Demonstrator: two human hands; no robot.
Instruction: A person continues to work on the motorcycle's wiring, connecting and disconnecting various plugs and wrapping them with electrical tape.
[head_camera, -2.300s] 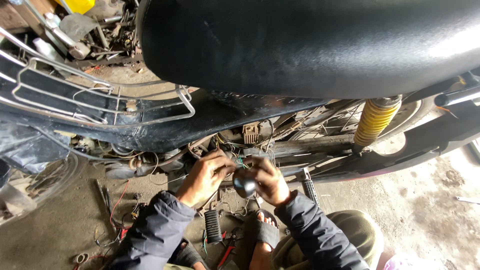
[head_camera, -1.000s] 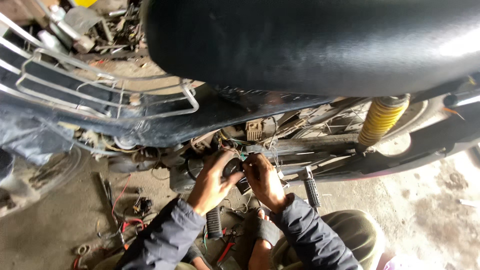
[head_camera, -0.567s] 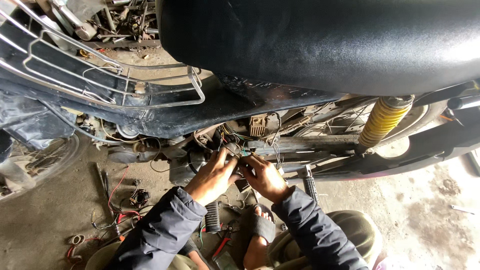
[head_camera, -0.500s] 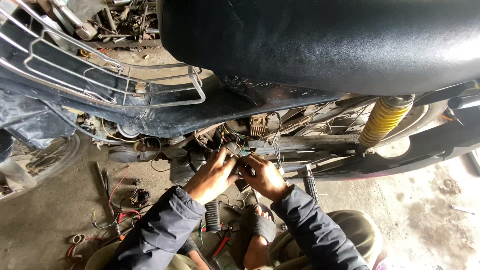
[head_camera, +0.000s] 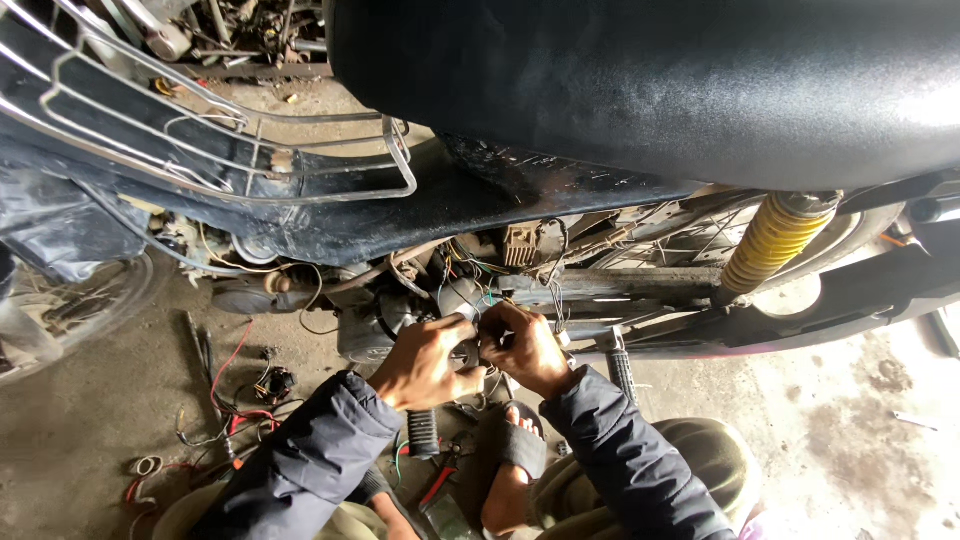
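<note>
I look down past a black motorcycle seat (head_camera: 640, 80) at the bike's open side. My left hand (head_camera: 425, 360) and my right hand (head_camera: 525, 348) meet just below a tangle of coloured wires (head_camera: 478, 278) under the frame. Both hands pinch a small dark part (head_camera: 467, 352) between them, next to a round grey metal piece (head_camera: 458, 297). My fingers hide most of the small part. Both arms wear dark padded sleeves.
A yellow shock-absorber spring (head_camera: 772, 240) stands to the right. A chrome rack (head_camera: 230, 130) runs along the upper left, a wheel (head_camera: 60, 310) at the far left. Red and black loose wires (head_camera: 235, 400) lie on the concrete floor. My sandalled foot (head_camera: 510, 460) rests below the hands beside a ribbed footpeg (head_camera: 422, 432).
My view has shifted so the bike sits further right in frame. Both hands have risen slightly towards the wires and stay closed together on the small part.
</note>
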